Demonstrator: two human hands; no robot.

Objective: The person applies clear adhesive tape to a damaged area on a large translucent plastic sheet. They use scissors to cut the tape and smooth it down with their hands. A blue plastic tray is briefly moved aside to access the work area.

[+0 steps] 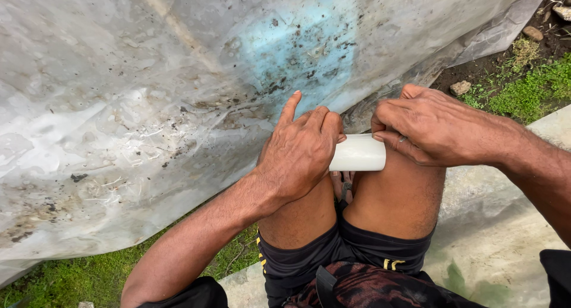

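Note:
A white roll of tape (358, 153) rests over my bare knees, held from both sides. My left hand (300, 150) grips its left end, forefinger lifted and pointing at the dirty plastic sheet (137, 94). My right hand (425, 126) closes on the roll's right end, fingers curled around its edge. The sheet, translucent and spotted with soil, with a pale blue patch behind it (297, 46), stretches across the view just beyond my hands. Whether a strip of tape is peeled loose is hidden by my fingers.
Grass (71, 278) grows under the sheet's lower edge at the left. More grass, dark soil and small stones (461, 87) lie at the top right. A pale concrete slab (499, 225) runs under me at the right. I wear dark shorts (345, 254).

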